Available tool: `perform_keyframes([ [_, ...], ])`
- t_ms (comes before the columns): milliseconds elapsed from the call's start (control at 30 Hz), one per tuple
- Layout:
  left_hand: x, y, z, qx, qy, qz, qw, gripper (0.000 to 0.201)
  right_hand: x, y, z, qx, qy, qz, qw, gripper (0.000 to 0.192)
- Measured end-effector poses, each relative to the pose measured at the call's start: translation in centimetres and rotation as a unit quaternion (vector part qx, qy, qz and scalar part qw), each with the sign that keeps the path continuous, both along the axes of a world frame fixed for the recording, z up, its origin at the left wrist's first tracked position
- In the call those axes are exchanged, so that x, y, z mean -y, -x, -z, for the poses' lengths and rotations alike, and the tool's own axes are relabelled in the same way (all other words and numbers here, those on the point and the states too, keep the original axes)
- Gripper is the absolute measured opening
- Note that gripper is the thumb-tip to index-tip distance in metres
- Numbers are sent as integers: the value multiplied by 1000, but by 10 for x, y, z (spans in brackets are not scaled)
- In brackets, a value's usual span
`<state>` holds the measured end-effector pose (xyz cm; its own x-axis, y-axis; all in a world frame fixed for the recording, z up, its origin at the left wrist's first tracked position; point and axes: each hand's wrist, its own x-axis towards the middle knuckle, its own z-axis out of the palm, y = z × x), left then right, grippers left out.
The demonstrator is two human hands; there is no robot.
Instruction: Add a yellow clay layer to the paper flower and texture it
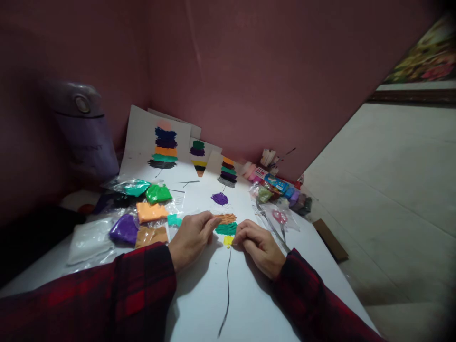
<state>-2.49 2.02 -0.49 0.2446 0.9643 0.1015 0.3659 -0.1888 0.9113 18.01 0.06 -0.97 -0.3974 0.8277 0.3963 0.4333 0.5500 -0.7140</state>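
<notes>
In the head view, a white sheet [204, 313] bears a band of orange-brown clay [227, 218], a green clay band [226, 229] below it, and a small yellow clay patch [228, 241]. A thin black line [228, 285] runs down from the yellow patch towards me. My left hand [192, 235] is closed in a pinch at the left end of the orange-brown band; whatever its fingertips hold is hidden. On the other side, my right hand [259, 247] pinches at the right edge of the yellow clay.
Bagged clay, including a purple pack [124, 229] and an orange pack [151, 212], lies left. Clay-decorated sheets [138, 137] lean against the wall behind a purple lump [219, 198]. Red-handled scissors [280, 217] and more clay packs [274, 179] lie right; a purple bottle [87, 133] stands back left.
</notes>
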Motion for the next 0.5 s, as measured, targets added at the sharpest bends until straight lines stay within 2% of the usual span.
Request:
perform_keyframes([
  [133,0,0,0,4,2,5,1000,42,0,-1,1,-10,-16,51,999,29],
  [500,1,0,1,6,-1,1,1000,43,3,2,1,49,-31,25,998,28],
])
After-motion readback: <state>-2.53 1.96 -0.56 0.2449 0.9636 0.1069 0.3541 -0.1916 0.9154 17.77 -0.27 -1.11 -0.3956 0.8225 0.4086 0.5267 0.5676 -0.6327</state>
